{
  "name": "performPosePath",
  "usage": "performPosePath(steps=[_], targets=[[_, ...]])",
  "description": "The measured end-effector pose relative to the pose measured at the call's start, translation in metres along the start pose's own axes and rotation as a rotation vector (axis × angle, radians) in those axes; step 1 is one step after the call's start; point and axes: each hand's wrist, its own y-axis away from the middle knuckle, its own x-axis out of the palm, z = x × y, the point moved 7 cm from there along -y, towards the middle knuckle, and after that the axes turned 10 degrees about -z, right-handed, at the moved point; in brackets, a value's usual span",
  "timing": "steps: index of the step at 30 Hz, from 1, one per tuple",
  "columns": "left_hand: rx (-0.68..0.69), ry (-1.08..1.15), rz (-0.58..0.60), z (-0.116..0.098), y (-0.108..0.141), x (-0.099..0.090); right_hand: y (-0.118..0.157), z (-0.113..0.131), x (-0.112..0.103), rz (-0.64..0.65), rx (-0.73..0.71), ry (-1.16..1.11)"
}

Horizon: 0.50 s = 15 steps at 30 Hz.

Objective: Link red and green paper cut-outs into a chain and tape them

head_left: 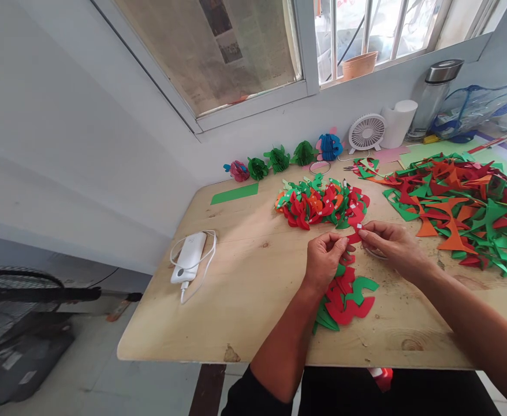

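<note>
My left hand [324, 259] pinches one end of a small red paper cutout [354, 237]. Thumb and fingers of my right hand [394, 245] close on its other end, by a little white square. Below my left hand lies a loose pile of red and green curved paper cutouts [349, 300]. Just beyond both hands is a bigger heap of red, green and orange cutouts [309, 209], several bearing white squares. A ring-shaped item [373, 253], probably a tape roll, is partly hidden under my right hand.
Paper scraps [457, 211] cover the table's right side. Folded paper figures [278, 157] line the wall, with a small white fan [366, 133] and a glass bottle [433, 98] further right. A white power bank [189, 258] with its cable and a green strip [234, 193] lie left.
</note>
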Motion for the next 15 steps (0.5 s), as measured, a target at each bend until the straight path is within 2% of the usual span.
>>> performPosePath(steps=[6,11,15], targets=[[-0.029,-0.013,0.041,0.0042,0.0000,0.0027,-0.0003,0.0019,-0.0010,0.000,-0.036,0.033],[-0.022,-0.033,0.056,0.0073,-0.0016,0.0035,-0.0008,-0.0010,0.0013,0.052,-0.043,0.028],[-0.026,-0.020,0.053,0.0089,-0.0020,0.0033,-0.0004,0.0060,0.0021,0.036,-0.074,0.035]])
